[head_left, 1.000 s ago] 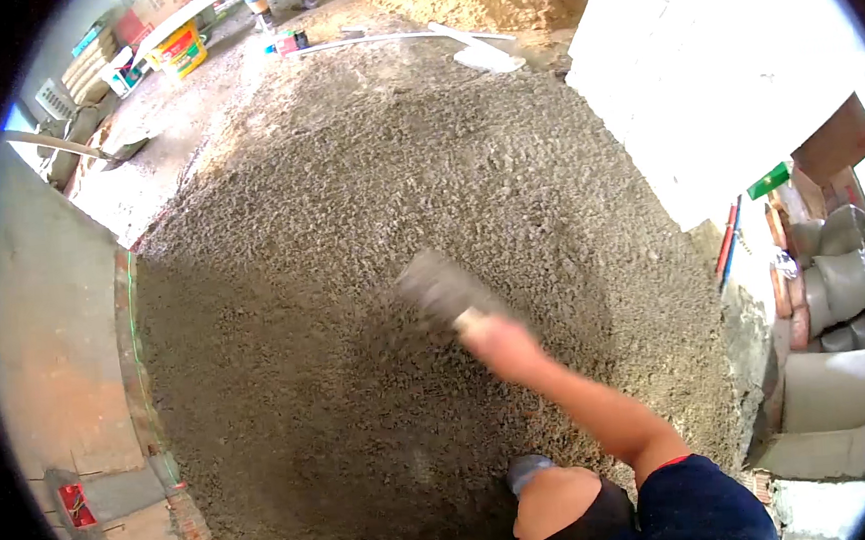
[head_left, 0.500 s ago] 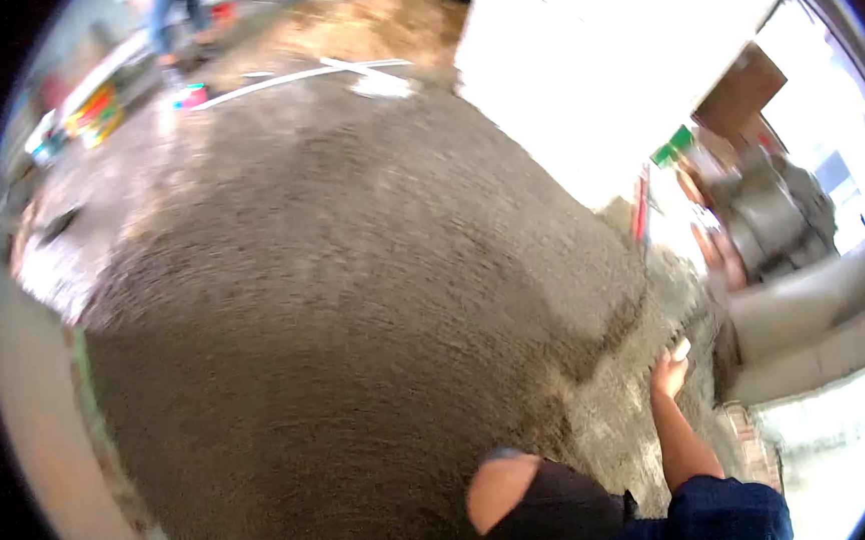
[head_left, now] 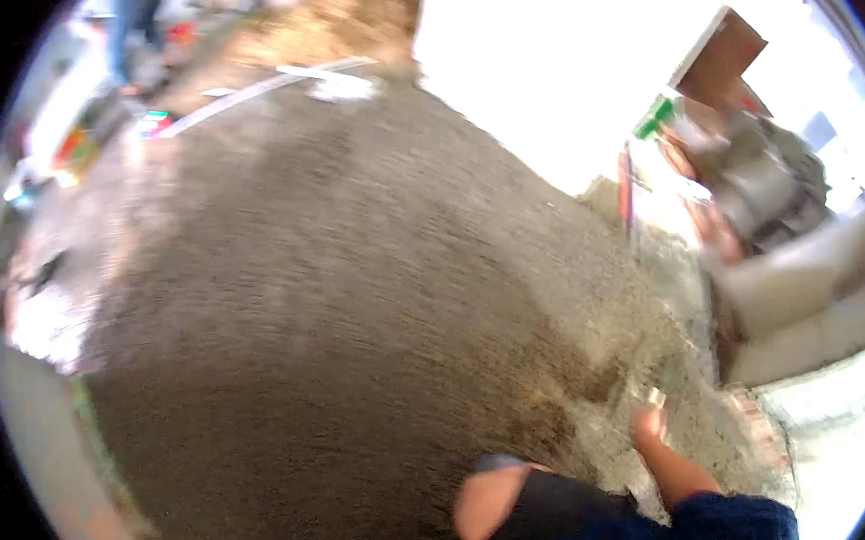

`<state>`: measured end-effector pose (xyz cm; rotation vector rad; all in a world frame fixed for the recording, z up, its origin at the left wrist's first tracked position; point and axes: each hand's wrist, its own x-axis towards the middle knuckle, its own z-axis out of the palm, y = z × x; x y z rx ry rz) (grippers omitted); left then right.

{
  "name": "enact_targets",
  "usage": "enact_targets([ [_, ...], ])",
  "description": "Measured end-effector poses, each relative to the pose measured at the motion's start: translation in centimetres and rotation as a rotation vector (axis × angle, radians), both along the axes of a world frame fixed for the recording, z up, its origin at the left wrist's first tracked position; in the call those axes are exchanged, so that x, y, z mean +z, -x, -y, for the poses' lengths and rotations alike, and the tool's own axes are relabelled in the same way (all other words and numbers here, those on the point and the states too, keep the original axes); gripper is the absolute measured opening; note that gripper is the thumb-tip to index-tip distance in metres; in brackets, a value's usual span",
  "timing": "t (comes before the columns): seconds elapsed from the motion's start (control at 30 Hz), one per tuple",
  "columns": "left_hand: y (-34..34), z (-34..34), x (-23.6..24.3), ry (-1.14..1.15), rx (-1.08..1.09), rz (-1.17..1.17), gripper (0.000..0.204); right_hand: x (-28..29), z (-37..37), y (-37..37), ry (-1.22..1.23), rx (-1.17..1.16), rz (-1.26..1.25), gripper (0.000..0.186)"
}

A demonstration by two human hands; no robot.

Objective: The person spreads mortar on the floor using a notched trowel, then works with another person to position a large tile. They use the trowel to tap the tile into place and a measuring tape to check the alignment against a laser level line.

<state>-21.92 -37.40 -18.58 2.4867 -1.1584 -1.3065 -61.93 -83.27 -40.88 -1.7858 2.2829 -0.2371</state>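
Note:
My right hand (head_left: 648, 424) is closed round a tool whose pale handle end (head_left: 655, 396) sticks out past the fingers. Blur hides the rest of that tool. The hand is low over rough wet mortar (head_left: 613, 343) beside the right-hand wall. A broad, dark grey-brown mortar floor (head_left: 325, 308) spreads out in front of me, fairly even with fine streaks. My bent knee (head_left: 491, 505) shows at the bottom, left of that arm. My left hand cannot be made out; only a sliver of skin colour touches the lower edge.
A large white panel (head_left: 539, 72) stands at the far right. Near it are a red upright object (head_left: 627, 191) and piled sacks (head_left: 757, 182). Farther left lie a pale strip (head_left: 240, 101), a sand heap (head_left: 325, 25) and colourful buckets (head_left: 73, 155); another person's legs (head_left: 132, 40) are there.
My right hand and its tool have come nearer to me and slightly left. The whole view has shifted, with the far things now farther left.

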Motion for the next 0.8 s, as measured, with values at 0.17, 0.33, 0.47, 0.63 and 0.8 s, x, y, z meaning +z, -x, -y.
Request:
enact_targets([
  [0.17,-0.1,-1.2,0.0,0.062,0.108,0.172,0.046,8.8,3.5,-11.2,-0.605,-0.557,1.161,0.046],
  [0.33,-0.1,-0.9,-0.1,0.090,-0.011,0.040,0.045,20.1,-2.8,-21.2,-0.587,0.716,0.496,0.042],
  [0.47,-0.7,-1.5,-0.3,0.134,-0.152,0.011,0.045,27.4,-10.1,-27.5,-0.563,1.614,0.604,0.027],
  [0.63,-1.3,-4.2,-1.3,0.215,-0.080,0.047,0.045,31.3,-16.7,-31.7,-0.367,2.019,0.546,0.017],
  [0.8,-0.5,-6.2,-1.1,0.234,-0.023,-0.053,0.046,31.4,-17.3,-32.8,-0.421,2.115,0.534,0.014],
])
